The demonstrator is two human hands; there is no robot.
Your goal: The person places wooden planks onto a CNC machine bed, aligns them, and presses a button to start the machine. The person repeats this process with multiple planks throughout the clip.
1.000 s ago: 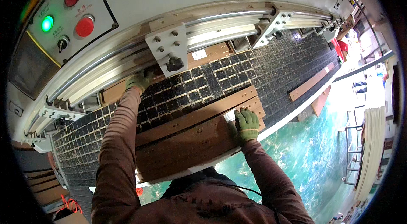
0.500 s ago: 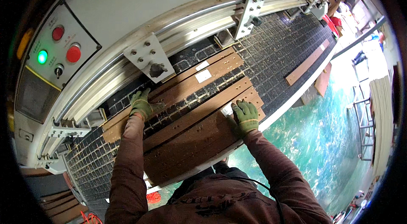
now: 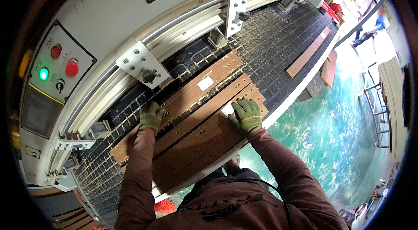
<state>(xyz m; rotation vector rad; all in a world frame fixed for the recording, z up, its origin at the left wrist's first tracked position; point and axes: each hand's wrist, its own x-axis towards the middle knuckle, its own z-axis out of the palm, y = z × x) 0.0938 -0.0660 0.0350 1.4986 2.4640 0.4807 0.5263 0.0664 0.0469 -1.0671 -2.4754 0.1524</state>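
Observation:
Long brown boards with small drilled holes lie side by side on a dark gridded machine bed (image 3: 270, 38). My left hand (image 3: 151, 117), in a green glove, curls its fingers over the back edge of the far brown boards (image 3: 185, 101), with the thumb towards them. My right hand (image 3: 247, 114), gloved the same, rests on the near brown boards (image 3: 204, 138) at their right end. Its fingers are stretched and apart, partly covering a white label (image 3: 227, 109). Another white label (image 3: 205, 83) sits on the far boards. A narrow gap separates the two groups towards their right end.
Behind the boards runs a metal rail with white bracket plates (image 3: 143, 65) and black knobs. A control panel (image 3: 61, 62) with red buttons and a lit green one stands left. One separate board (image 3: 308, 53) lies at right. A person (image 3: 370, 32) is in the far background.
The far boards have shifted nearer to the near boards, narrowing the gap. My left hand has moved with them, its fingers now more curled. My right hand stays on the near boards.

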